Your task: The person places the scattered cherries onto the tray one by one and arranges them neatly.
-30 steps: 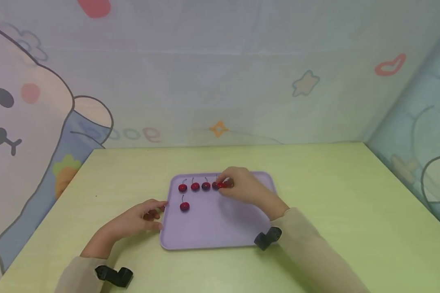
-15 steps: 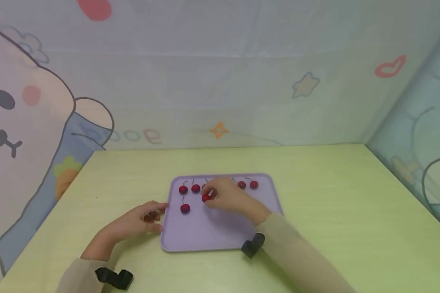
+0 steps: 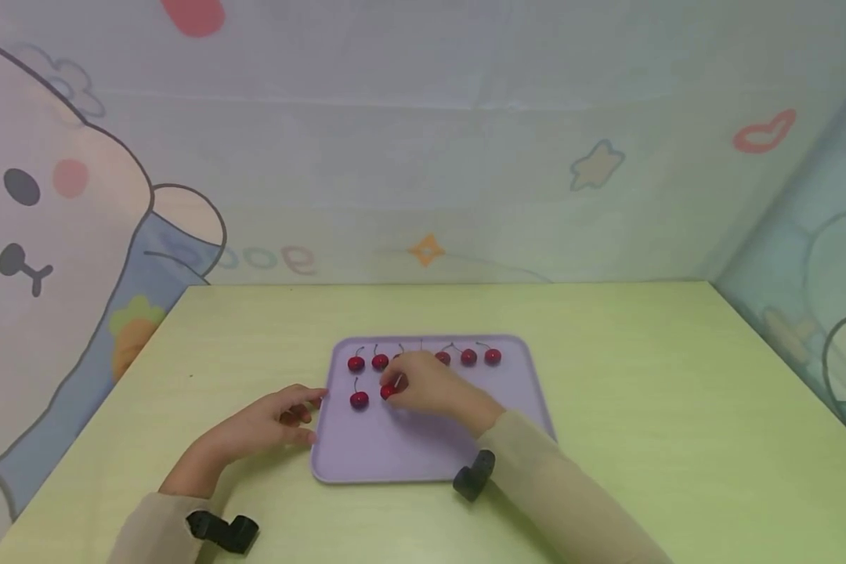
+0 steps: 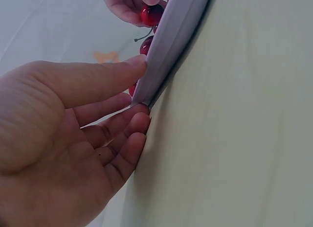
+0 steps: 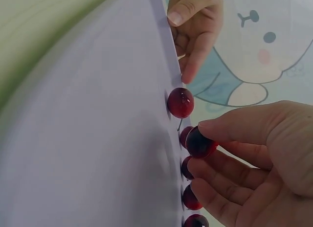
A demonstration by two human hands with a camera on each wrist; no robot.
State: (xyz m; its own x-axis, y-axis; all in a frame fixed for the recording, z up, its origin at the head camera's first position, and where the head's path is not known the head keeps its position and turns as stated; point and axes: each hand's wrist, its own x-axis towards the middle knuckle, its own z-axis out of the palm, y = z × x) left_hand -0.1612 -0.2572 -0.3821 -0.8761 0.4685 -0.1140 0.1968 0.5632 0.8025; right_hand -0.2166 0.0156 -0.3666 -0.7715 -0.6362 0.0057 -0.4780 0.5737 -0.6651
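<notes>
A lilac tray (image 3: pixel 381 458) lies on the table. My right hand (image 3: pixel 430 384) pinches a dark red cherry (image 3: pixel 388 392) between thumb and fingers, low over the tray's left half. In the right wrist view the held cherry (image 5: pixel 199 143) is clearly between the thumb and fingertips. To its left a single cherry (image 3: pixel 359 400) sits with its stem pointing away. Several cherries, such as the rightmost one (image 3: pixel 493 356), form a row along the far edge, partly hidden by my right hand. My left hand (image 3: pixel 264 423) touches the tray's left rim with thumb and fingertips, its fingers loosely bent.
A pale yellow-green table (image 3: pixel 634 407) surrounds the tray. Behind it hangs a printed cloth backdrop (image 3: pixel 493 172) with a bear figure at the left. Black wrist cameras sit on both sleeves, the right one (image 3: pixel 475 475) over the tray's near edge.
My right hand has moved from the far row leftward and nearer, carrying the cherry beside the single one. The far row's right-hand cherries have come into sight. My left hand stays at the rim.
</notes>
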